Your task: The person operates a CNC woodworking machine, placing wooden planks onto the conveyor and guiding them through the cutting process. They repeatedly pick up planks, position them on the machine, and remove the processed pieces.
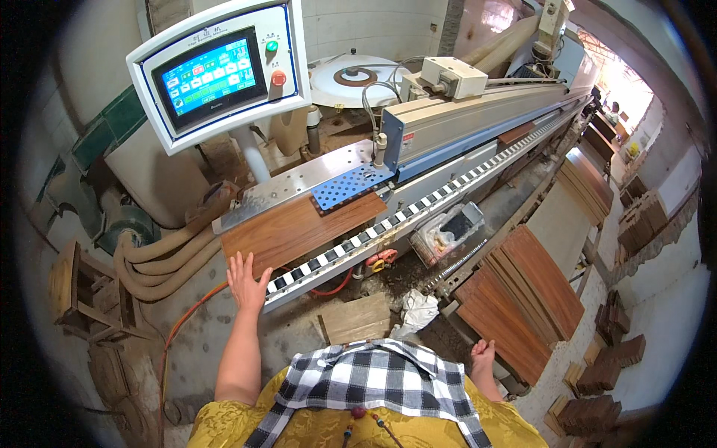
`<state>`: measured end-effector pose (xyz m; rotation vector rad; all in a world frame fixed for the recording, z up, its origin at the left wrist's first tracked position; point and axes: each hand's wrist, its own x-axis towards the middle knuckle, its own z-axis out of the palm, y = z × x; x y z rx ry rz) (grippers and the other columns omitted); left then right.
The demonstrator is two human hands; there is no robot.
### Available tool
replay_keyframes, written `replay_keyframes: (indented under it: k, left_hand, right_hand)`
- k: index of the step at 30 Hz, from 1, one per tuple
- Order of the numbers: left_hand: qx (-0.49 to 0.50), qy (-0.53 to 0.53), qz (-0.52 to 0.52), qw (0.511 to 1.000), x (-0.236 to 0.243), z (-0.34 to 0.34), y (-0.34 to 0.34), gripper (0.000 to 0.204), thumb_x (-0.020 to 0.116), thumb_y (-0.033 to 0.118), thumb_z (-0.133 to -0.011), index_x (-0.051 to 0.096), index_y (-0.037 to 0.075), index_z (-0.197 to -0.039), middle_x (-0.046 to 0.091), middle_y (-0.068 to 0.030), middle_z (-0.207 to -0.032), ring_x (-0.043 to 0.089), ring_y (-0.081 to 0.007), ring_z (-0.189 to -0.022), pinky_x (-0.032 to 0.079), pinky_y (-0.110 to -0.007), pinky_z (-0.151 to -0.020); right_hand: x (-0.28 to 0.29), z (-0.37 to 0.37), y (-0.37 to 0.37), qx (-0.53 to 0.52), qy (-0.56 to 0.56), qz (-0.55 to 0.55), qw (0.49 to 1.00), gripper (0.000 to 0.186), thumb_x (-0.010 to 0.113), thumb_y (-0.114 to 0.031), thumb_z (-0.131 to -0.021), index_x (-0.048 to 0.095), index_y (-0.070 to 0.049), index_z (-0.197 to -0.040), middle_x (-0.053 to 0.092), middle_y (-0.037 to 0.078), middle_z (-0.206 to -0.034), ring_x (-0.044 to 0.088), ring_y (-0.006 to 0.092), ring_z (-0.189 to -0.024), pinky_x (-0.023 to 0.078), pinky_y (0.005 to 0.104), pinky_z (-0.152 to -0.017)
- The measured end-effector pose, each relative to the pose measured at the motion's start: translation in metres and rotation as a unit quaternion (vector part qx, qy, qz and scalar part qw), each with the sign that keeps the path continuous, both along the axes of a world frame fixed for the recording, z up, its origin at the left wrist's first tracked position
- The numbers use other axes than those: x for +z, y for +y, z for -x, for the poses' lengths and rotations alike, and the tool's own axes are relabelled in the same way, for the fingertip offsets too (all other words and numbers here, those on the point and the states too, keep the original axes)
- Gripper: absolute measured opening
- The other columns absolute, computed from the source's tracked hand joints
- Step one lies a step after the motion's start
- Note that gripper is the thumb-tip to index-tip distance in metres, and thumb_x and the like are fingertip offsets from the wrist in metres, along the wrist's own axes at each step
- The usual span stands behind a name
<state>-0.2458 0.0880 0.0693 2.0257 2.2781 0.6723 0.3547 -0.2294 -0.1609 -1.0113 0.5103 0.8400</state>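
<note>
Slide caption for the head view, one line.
Left hand touching a wood-grain panel on a machine with a touchscreen; right hand near stacked boards.

Smooth wood-grained board point(295, 230); shiny metal bed point(310, 177).

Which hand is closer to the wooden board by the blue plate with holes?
Left. The left hand is at the left end of the wooden board; the right hand is away to the right, beside the stacked panels.

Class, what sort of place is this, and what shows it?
Probably a woodworking workshop: a long machine with a control screen, a brown board on it, and stacked panels to its right.
</note>
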Motion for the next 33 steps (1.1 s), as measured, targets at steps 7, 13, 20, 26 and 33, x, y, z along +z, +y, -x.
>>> replay_keyframes:
  k: [7, 13, 20, 26, 33]
  left_hand:
    - [-0.035, -0.015, -0.005, 0.999, 0.002, 0.015, -0.011, 0.062, 0.065, 0.040, -0.080, 0.046, 0.013, -0.133, 0.030, -0.0152, -0.146, 0.022, -0.0328, -0.136, 0.016, -0.047, -0.110]
    - [-0.010, -0.055, 0.006, 0.998, -0.008, 0.047, -0.025, 0.057, 0.061, 0.034, -0.084, 0.044, 0.013, -0.134, 0.031, -0.0147, -0.146, 0.023, -0.0352, -0.136, 0.017, -0.047, -0.110]
    - [0.018, -0.054, 0.059, 0.997, 0.003, 0.036, -0.022, 0.056, 0.058, 0.031, -0.087, 0.042, 0.011, -0.136, 0.031, -0.0106, -0.146, 0.020, -0.0306, -0.138, 0.014, -0.047, -0.111]
    - [0.008, -0.031, 0.066, 0.997, 0.009, 0.014, -0.013, 0.057, 0.058, 0.031, -0.086, 0.042, 0.010, -0.136, 0.032, -0.0128, -0.145, 0.018, -0.0301, -0.138, 0.008, -0.049, -0.112]
    - [-0.015, -0.007, 0.044, 0.999, 0.011, -0.039, 0.008, 0.059, 0.057, 0.039, -0.086, 0.043, 0.010, -0.135, 0.036, -0.0171, -0.142, 0.021, -0.0327, -0.137, 0.007, -0.053, -0.110]
  right_hand:
    - [0.029, 0.065, 0.018, 0.000, 0.049, 0.074, 0.996, 0.034, 0.059, -0.045, -0.086, 0.057, -0.011, -0.083, 0.062, -0.002, -0.072, 0.060, 0.0122, -0.067, 0.048, 0.0283, -0.062]
    - [0.051, 0.074, 0.022, -0.056, 0.034, 0.107, 0.992, 0.057, 0.064, -0.047, -0.082, 0.050, -0.002, -0.114, 0.059, 0.007, -0.107, 0.058, 0.0177, -0.095, 0.046, 0.0318, -0.083]
    - [0.042, 0.059, 0.009, -0.111, 0.061, 0.102, 0.987, 0.068, 0.063, -0.048, -0.082, 0.044, 0.004, -0.121, 0.054, 0.013, -0.110, 0.055, 0.0216, -0.095, 0.045, 0.0338, -0.083]
    - [0.047, 0.055, 0.001, -0.179, 0.035, 0.117, 0.976, 0.070, 0.061, -0.048, -0.084, 0.041, 0.009, -0.119, 0.051, 0.014, -0.113, 0.052, 0.0206, -0.088, 0.045, 0.0352, -0.081]
    - [0.012, 0.030, -0.013, -0.202, 0.071, 0.106, 0.971, 0.047, 0.064, -0.050, -0.080, 0.053, -0.008, -0.095, 0.057, 0.006, -0.091, 0.055, 0.0182, -0.085, 0.047, 0.0311, -0.075]
